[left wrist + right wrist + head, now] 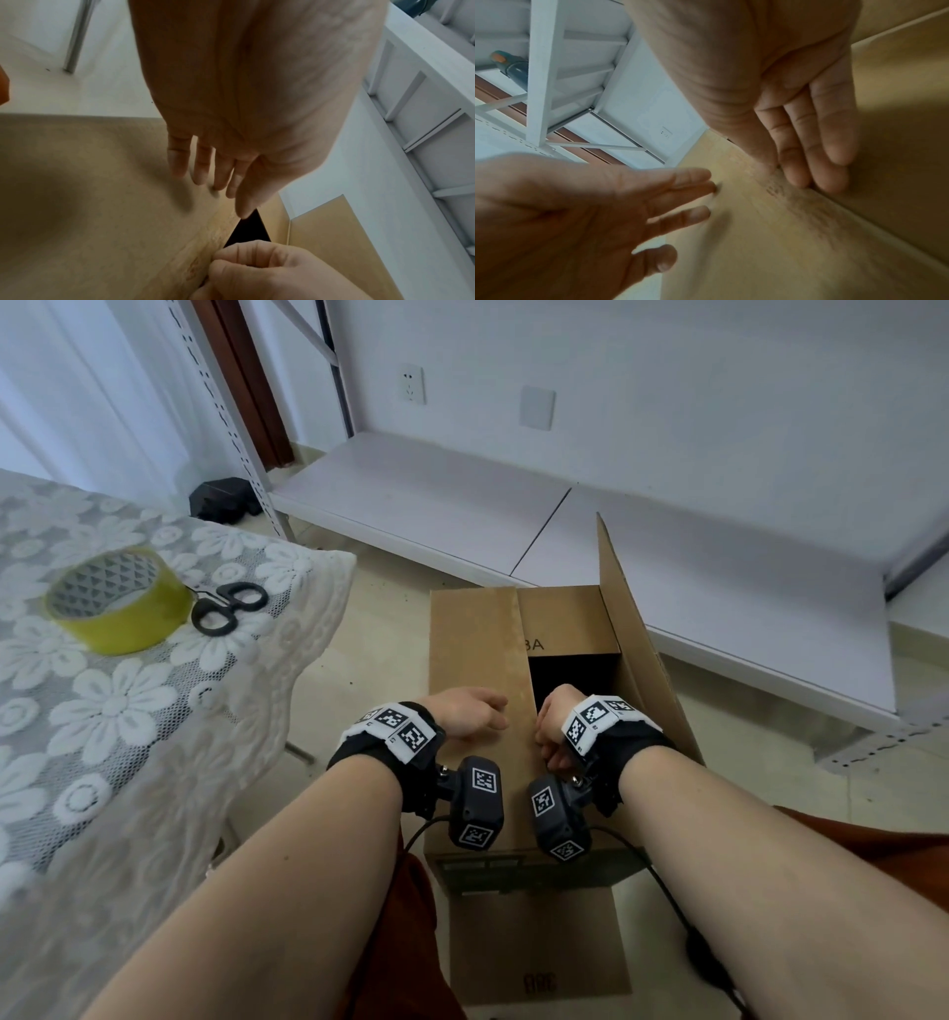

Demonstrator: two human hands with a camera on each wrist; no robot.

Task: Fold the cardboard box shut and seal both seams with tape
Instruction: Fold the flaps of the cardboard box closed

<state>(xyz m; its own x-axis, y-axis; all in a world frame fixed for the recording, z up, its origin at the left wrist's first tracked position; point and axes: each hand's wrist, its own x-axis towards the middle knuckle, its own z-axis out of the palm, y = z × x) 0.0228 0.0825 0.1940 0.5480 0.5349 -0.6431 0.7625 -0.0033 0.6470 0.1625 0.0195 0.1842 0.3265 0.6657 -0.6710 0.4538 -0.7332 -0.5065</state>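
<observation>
The box (pixel 480 660) stands on the floor under both hands. Its left flap (pixel 475 639) is folded flat over the top; the right flap (pixel 642 634) stands up, just right of the right hand. Between them a dark opening (pixel 572 680) shows ahead of the right hand, and what lies inside is too dark to tell. A near flap (pixel 539 942) hangs down the front, below the wrists.

The left hand (pixel 470 711) is spread, fingers (pixel 200 168) straight, with the tips on or just above the left flap; it holds nothing. The right hand (pixel 557 716) sits at that flap's inner edge, beside the left hand. Its fingers (pixel 808 142) run straight down along the edge in the right wrist view, yet look curled in the left wrist view, so I cannot tell whether it grips the edge.

Well left of the left hand, on the lace-covered worktop (pixel 128 711), a roll of yellow tape (pixel 120 603) lies with scissors (pixel 228 607) touching it.
</observation>
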